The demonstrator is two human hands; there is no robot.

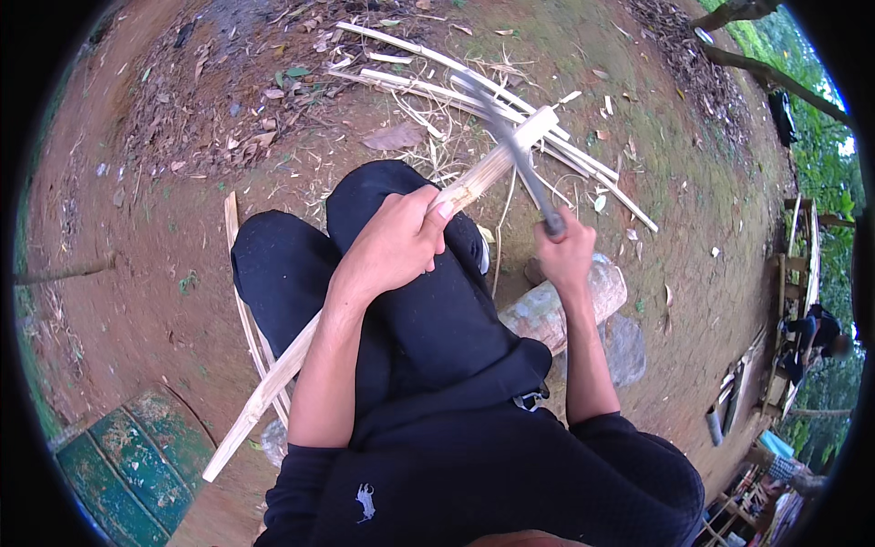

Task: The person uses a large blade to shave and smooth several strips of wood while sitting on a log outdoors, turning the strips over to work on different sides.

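A long split strip of pale wood (480,179) runs slantwise across my thighs, its far end raised beyond my knees. Around its middle my left hand (398,235) is closed, thumb on top. My right hand (565,248) grips the handle of a long-bladed knife (516,150), like a machete. The blade is smeared by motion and crosses the strip near its far end; whether it touches the wood I cannot tell. Under my right forearm lies a thick log (540,314). Pale shavings (442,159) are scattered on the ground past my knees.
Several pale split strips (428,87) lie on the dirt ahead, and more strips (244,273) lie beside my left leg. A grey stone (624,351) sits by the log. A green weathered panel (137,460) is at lower left. Far right, a person (813,337) is near a wooden structure.
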